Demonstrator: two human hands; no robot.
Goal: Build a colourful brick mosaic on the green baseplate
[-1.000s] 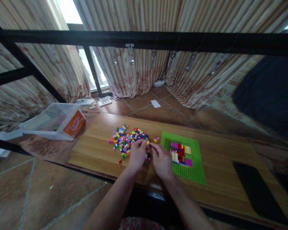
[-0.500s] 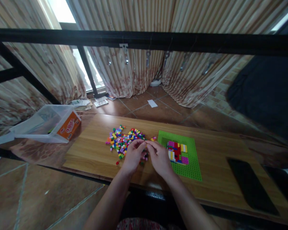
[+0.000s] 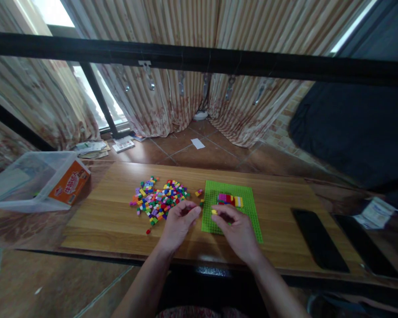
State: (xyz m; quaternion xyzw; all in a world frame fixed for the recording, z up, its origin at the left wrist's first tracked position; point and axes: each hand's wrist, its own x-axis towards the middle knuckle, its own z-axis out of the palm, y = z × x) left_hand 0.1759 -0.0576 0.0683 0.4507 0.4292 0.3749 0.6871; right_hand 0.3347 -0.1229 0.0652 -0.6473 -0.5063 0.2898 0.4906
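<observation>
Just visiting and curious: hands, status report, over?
Right hand: pinching yellow brick over board. Left hand: near brick pile, grip unclear. Right hand partly hides build.

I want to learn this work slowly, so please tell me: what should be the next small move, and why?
Probably lower the yellow brick onto the green board: the right hand pinches it over the board, where joined bricks sit.

No text readable; the orange box label (image 3: 69,182) seems blurred.
</observation>
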